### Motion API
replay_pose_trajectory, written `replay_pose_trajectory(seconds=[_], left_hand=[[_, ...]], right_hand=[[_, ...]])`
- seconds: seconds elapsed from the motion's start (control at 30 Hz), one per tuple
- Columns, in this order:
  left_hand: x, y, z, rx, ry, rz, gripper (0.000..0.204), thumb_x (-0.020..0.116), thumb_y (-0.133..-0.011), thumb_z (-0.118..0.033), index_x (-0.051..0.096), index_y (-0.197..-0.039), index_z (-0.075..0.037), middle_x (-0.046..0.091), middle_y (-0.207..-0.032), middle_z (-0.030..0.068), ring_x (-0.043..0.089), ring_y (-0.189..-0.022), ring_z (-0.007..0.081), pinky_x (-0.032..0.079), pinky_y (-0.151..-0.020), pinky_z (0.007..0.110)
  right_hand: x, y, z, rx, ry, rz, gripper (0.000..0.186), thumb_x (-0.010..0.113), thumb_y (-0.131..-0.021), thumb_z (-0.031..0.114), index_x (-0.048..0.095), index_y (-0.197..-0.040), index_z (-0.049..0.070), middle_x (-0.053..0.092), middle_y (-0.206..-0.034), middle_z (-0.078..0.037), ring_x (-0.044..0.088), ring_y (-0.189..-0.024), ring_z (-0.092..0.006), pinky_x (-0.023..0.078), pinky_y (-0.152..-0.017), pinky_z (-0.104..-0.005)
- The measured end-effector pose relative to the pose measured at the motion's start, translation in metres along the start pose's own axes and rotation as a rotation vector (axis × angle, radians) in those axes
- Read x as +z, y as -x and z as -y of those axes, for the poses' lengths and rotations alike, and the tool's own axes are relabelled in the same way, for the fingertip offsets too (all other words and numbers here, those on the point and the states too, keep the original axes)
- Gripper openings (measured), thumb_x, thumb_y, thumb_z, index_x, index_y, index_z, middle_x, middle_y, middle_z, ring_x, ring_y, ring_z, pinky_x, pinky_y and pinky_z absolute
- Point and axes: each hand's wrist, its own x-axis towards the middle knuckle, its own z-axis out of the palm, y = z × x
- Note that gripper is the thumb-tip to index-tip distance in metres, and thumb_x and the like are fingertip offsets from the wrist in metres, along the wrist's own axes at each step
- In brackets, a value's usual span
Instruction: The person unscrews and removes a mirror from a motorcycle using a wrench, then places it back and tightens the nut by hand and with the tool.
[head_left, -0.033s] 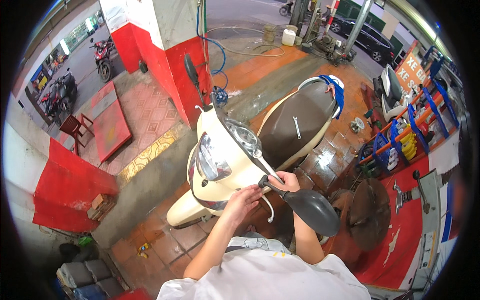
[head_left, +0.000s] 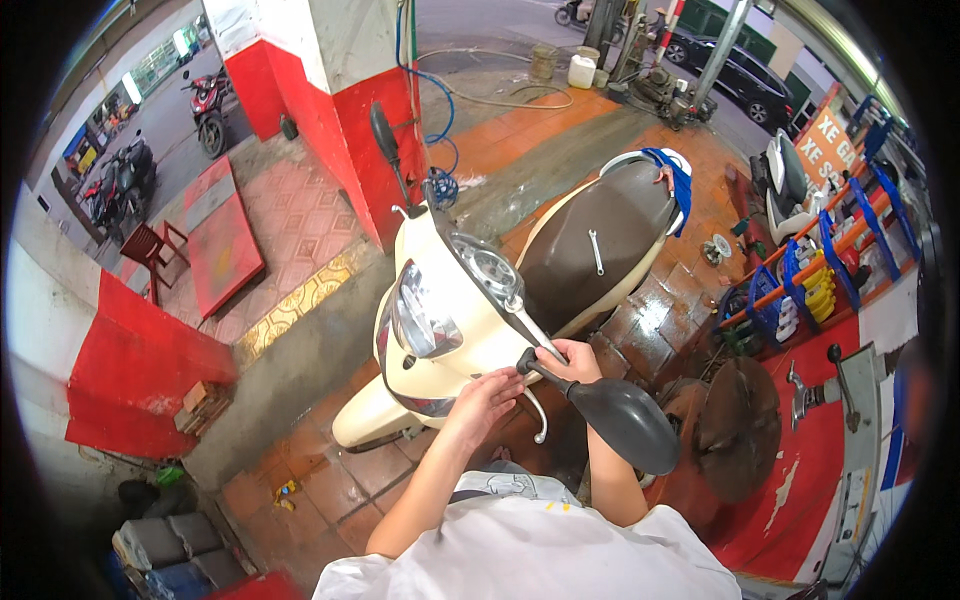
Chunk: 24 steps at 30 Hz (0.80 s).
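A cream scooter (head_left: 362,415) stands before me, its front toward the lower left. My right hand (head_left: 572,362) is closed round the near handlebar end beside the black stem of a mirror (head_left: 620,425). My left hand (head_left: 488,395) has its fingers together, their tips pressed on the mirror's mount (head_left: 528,362). A silver brake lever (head_left: 538,425) hangs just below. Farther off, the brown seat (head_left: 555,260) carries a silver wrench (head_left: 596,252), with a blue cloth (head_left: 680,190) over the rear rail. The far mirror (head_left: 383,135) rises upright.
A red-and-white pillar (head_left: 365,140) stands behind the scooter, with a coiled blue hose (head_left: 442,188). A concrete step (head_left: 270,390) runs along the left. An orange rack with blue parts (head_left: 820,262) and round brown metal plates (head_left: 735,430) are at right. Grey padded stacks (head_left: 190,570) lie lower left.
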Motion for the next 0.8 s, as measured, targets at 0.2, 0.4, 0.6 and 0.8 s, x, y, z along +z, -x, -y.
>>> replay_pose_trajectory(seconds=[0.2, 0.4, 0.6, 0.8], left_hand=[[0.005, -0.002, 0.015, 0.075, 0.054, -0.081, 0.036, 0.055, -0.099, -0.022, 0.056, -0.131, -0.003, 0.066, -0.114, 0.0052, 0.063, -0.096, 0.0125, 0.051, -0.083, 0.027], [0.008, -0.004, 0.014, 0.112, -0.013, -0.086, 0.036, 0.055, -0.1, -0.021, 0.056, -0.133, -0.008, 0.066, -0.117, 0.0061, 0.065, -0.093, 0.0121, 0.052, -0.082, 0.027], [0.025, 0.016, 0.006, 0.105, -0.11, -0.072, 0.037, 0.052, -0.101, -0.022, 0.055, -0.135, -0.007, 0.065, -0.125, 0.0109, 0.064, -0.11, 0.0199, 0.052, -0.091, 0.031], [0.008, 0.003, -0.021, 0.098, -0.248, 0.049, 0.042, 0.049, -0.102, -0.025, 0.052, -0.138, -0.004, 0.065, -0.123, 0.0137, 0.065, -0.109, 0.0214, 0.051, -0.094, 0.032]], right_hand=[[-0.009, -0.009, 0.007, 0.035, 0.064, 0.068, 0.029, 0.068, -0.091, 0.025, 0.069, -0.088, -0.004, 0.061, -0.069, 0.003, 0.049, -0.065, -0.0032, 0.04, -0.056, -0.0255], [-0.005, -0.009, 0.021, 0.017, 0.053, 0.087, 0.029, 0.068, -0.091, 0.025, 0.069, -0.091, -0.004, 0.064, -0.07, -0.003, 0.053, -0.067, -0.0058, 0.045, -0.061, -0.0284], [-0.009, -0.005, 0.029, -0.01, 0.258, 0.079, 0.029, 0.069, -0.089, 0.027, 0.069, -0.091, -0.001, 0.063, -0.068, -0.005, 0.055, -0.064, -0.0081, 0.046, -0.06, -0.0287], [-0.006, 0.004, 0.007, -0.095, 0.254, -0.034, 0.027, 0.071, -0.088, 0.026, 0.069, -0.091, -0.001, 0.063, -0.067, -0.004, 0.053, -0.063, -0.0084, 0.045, -0.06, -0.0291]])
